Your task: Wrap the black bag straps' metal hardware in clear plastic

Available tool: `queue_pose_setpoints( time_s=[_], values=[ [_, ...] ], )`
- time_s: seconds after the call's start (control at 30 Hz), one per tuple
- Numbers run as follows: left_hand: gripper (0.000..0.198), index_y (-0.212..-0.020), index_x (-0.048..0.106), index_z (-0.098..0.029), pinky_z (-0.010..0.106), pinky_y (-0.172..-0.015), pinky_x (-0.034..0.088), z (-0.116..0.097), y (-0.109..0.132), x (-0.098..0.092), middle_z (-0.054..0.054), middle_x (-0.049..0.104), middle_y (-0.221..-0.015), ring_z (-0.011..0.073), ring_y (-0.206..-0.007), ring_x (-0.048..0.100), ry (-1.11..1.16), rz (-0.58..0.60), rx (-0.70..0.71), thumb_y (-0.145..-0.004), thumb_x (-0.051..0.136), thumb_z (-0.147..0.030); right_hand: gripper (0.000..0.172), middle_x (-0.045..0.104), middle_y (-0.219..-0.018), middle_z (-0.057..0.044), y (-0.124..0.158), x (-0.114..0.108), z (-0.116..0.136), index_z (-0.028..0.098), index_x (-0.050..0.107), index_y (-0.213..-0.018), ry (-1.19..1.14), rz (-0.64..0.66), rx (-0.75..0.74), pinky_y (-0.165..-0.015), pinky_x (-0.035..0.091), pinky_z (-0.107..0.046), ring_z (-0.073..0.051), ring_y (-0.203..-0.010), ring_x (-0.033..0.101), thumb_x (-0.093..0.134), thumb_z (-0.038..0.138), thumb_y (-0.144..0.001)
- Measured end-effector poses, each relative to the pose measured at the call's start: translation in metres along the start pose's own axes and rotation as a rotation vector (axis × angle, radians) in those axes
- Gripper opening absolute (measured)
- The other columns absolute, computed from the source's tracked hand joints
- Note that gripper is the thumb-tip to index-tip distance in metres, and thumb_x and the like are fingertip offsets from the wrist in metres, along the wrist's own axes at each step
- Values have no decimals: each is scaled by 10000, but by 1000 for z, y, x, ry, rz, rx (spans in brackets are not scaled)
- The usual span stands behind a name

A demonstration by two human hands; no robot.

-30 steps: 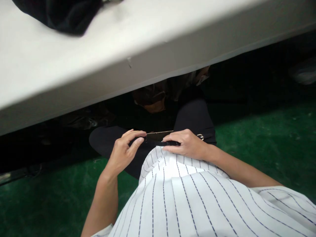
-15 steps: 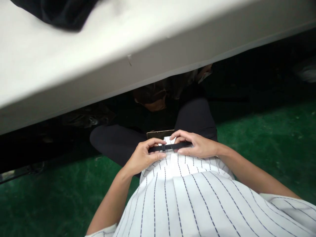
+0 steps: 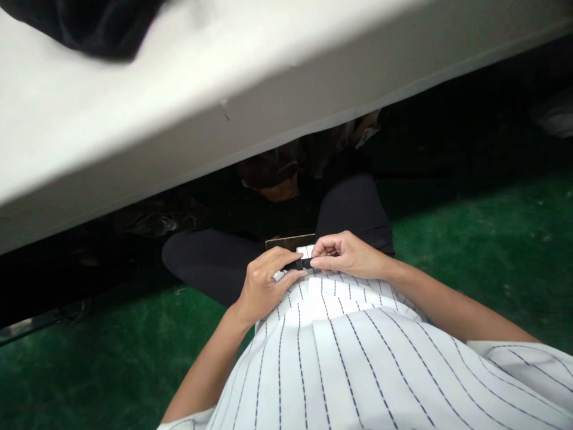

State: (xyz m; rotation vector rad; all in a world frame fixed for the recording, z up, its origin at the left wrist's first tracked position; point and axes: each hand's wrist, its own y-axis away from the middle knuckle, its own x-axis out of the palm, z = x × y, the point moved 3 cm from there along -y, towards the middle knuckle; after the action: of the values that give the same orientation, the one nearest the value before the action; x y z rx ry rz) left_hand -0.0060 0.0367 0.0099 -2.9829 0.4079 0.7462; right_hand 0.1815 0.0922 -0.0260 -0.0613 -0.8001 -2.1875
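The left hand [image 3: 268, 278] and right hand [image 3: 347, 258] both pinch the black belt [image 3: 306, 264] before the striped shirt's [image 3: 358, 358] waist; handling seems unfinished, fastening I cannot tell.

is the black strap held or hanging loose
Held: the left hand and right hand pinch the black strap before the striped shirt.

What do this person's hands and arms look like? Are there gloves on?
No gloves: the left hand and right hand are bare. The forearms are bare too, with no watch showing. The sleeves look short and white, with dark dashed stripes.
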Motion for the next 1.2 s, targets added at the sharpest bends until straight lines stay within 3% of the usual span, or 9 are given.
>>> queue_pose_setpoints(
  time_s=[0.27,0.4,0.63,0.7,0.8,0.87,0.97,1.07,1.2],
  values=[
    [277,-1144,689,-219,335,-767,569,0,2,3,80,711,-963,218,-864,670,-64,-7,66,-870,712,-251,390,570,-548,11,0,6,-10,119,632,-754,-83,-41,110,-438,258,-195,-59,-467,396,746,493,-745],
    [285,-1143,689,-210,314,-738,566,1,-2,1,80,710,-955,204,-837,669,-55,30,74,-863,721,-255,363,563,-535,18,2,9,-11,128,622,-754,-82,-71,71,-443,259,-200,-62,-461,396,728,475,-769],
    [271,-1122,700,-198,320,-735,556,3,-7,2,86,710,-941,206,-832,666,-21,54,58,-858,728,-257,260,579,-592,6,7,15,-8,127,627,-739,0,-191,-58,-533,368,-213,-91,-556,499,686,368,-813],
    [268,-1103,712,-196,319,-720,555,4,-7,3,87,713,-930,209,-819,668,9,58,31,-847,740,-271,279,571,-571,10,6,14,-10,123,621,-745,-31,-155,-4,-496,338,-204,-79,-518,467,689,384,-814],
    [252,-1024,742,-191,305,-696,552,8,-6,4,74,719,-899,207,-790,674,122,68,-67,-798,789,-293,314,583,-580,7,6,10,-12,113,623,-775,-120,0,66,-457,302,-186,-57,-479,429,703,415,-813],
    [235,-986,753,-191,293,-689,547,11,-5,7,65,721,-889,203,-786,676,195,66,-149,-781,805,-294,314,607,-619,-2,7,6,-10,108,648,-823,-145,71,52,-463,320,-178,-53,-490,447,714,415,-811],
    [211,-988,753,-189,280,-701,541,11,-1,11,59,721,-901,193,-801,675,222,30,-190,-796,793,-267,310,627,-648,-9,10,3,-9,106,689,-925,-116,77,14,-492,375,-183,-64,-514,491,733,386,-798],
    [210,-1017,743,-182,265,-707,539,7,4,15,56,712,-908,176,-803,666,147,-17,-141,-814,774,-225,290,625,-649,-6,13,6,-13,110,697,-936,-64,15,-18,-509,412,-193,-76,-523,517,729,363,-798],
    [260,-1101,704,-166,275,-725,549,1,10,19,77,697,-947,179,-826,661,-2,-79,31,-842,735,-161,260,596,-610,12,14,10,-18,119,659,-842,-25,-64,-24,-464,383,-187,-65,-471,482,687,377,-830]
  ],
)
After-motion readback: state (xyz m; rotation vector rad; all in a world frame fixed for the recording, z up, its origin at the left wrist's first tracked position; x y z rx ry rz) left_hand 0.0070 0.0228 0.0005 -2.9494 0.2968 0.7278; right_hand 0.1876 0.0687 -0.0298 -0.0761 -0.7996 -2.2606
